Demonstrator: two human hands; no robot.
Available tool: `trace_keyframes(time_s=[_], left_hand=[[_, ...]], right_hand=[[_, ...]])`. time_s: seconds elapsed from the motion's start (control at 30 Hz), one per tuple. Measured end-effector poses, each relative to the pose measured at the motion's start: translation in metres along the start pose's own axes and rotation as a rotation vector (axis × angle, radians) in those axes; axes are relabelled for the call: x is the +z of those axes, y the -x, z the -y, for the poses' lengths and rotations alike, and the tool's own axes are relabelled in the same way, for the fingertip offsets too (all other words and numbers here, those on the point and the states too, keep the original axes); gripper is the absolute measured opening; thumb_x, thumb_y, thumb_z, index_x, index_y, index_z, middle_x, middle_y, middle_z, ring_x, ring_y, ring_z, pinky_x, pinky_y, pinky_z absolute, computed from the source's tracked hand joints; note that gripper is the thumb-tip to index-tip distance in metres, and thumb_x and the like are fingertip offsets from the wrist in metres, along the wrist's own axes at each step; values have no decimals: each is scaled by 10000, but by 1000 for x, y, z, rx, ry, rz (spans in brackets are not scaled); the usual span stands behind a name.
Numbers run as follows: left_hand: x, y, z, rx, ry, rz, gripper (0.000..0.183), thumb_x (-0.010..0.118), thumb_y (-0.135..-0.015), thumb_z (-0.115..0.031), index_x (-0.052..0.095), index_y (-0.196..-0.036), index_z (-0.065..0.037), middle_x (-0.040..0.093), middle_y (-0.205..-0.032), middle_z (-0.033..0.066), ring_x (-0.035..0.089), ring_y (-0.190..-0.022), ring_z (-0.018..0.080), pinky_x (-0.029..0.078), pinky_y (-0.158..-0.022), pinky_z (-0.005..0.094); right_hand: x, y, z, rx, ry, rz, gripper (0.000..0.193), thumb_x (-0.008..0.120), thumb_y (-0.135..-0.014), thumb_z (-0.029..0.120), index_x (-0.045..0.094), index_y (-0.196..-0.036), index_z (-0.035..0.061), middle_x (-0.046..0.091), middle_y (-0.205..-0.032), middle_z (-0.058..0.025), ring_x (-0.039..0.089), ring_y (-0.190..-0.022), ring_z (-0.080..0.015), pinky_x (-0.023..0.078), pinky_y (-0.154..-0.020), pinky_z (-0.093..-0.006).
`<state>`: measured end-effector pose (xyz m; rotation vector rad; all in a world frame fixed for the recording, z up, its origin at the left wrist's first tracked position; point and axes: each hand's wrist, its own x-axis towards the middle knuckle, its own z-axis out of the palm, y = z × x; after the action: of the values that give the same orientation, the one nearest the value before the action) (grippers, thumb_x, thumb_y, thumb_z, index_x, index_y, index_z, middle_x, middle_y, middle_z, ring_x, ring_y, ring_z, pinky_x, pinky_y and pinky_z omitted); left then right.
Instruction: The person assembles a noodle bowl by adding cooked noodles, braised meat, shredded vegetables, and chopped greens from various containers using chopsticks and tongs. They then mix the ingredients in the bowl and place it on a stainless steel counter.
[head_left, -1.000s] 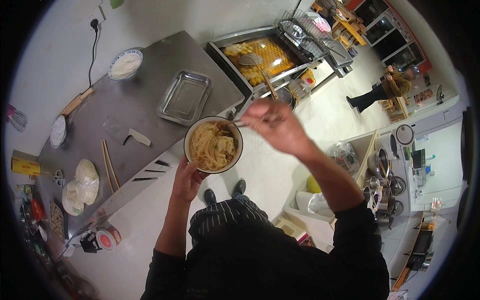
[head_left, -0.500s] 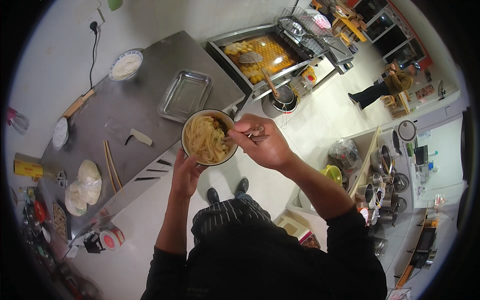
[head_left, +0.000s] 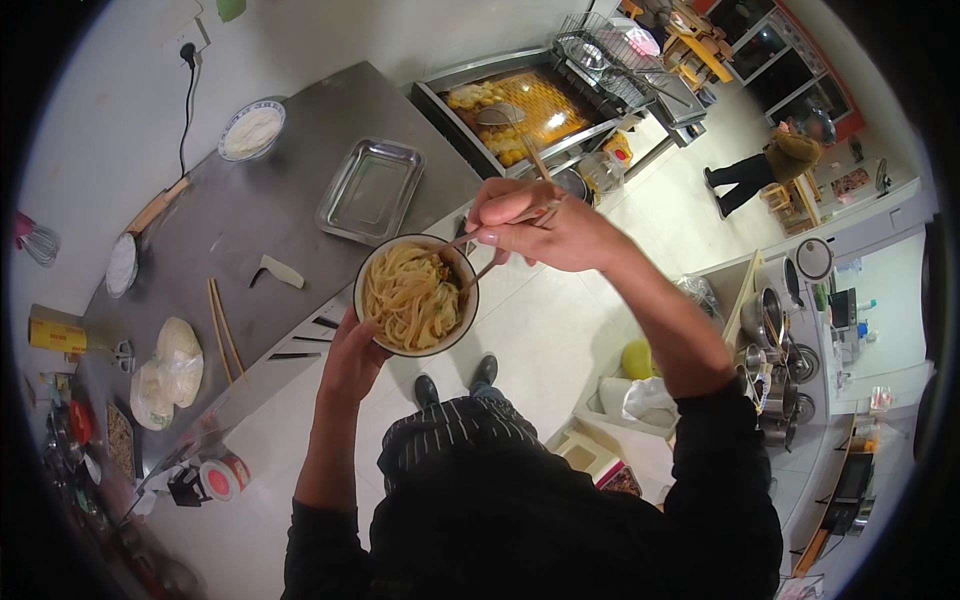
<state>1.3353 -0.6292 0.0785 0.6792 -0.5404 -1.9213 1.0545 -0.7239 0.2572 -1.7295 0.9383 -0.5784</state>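
My left hand point(head_left: 350, 358) is closed round the lower left side of a bowl point(head_left: 438, 350) and holds it in front of me. Pale noodles point(head_left: 410, 300) fill it, with bits of green and some dark red seasoning at the far right. A pair of chopsticks point(head_left: 488, 266) is gripped in my right hand point(head_left: 552, 232), just right of the bowl. Their tips are spread apart and reach into the bowl at its right side. Just beyond the bowl, a rectangular metal tray point(head_left: 332, 190) rests on the steel counter point(head_left: 300, 130).
A fryer point(head_left: 425, 95) with yellow food and a skimmer stands far centre. On the counter lie a white-handled blade point(head_left: 280, 270), loose chopsticks point(head_left: 222, 325), plastic-wrapped pale rounds point(head_left: 180, 362) and a bowl of white powder point(head_left: 252, 130). A person point(head_left: 785, 160) stands at far right.
The bowl has come slightly nearer and tips more toward me. My right hand has shifted up and right, and the chopsticks have spread apart. The distant person has turned.
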Motion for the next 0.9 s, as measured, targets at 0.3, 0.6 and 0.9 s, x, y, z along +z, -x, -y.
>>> trace_keyframes(time_s=[0.3, 0.6, 0.9], left_hand=[[1, 11, 13, 18, 74, -51, 613, 583, -936, -171, 304, -1465, -35, 539, -1357, 163, 608, -1177, 260, 542, -951, 410], [0, 3, 16, 79, 14, -61, 591, 628, -922, -166, 343, -1429, -58, 561, -1338, 145, 622, -1156, 264, 530, -968, 414], [6, -1, 16, 94, 1, -104, 621, 630, -897, -126, 319, -1430, -53, 556, -1329, 156, 615, -1163, 269, 518, -970, 416]], right_hand=[[40, 18, -99, 139, -551, -448, 231, 533, -983, 125, 613, -816, -13, 668, -734, -119, 703, -595, -240, 534, -460, -275], [61, 26, -119, 186, -829, -698, 147, 535, -947, 98, 556, -810, 48, 663, -701, -140, 685, -547, -276, 505, -410, -301], [57, 23, -89, 190, -795, -735, 138, 527, -930, 94, 539, -808, 30, 653, -697, -148, 681, -547, -262, 504, -412, -297]])
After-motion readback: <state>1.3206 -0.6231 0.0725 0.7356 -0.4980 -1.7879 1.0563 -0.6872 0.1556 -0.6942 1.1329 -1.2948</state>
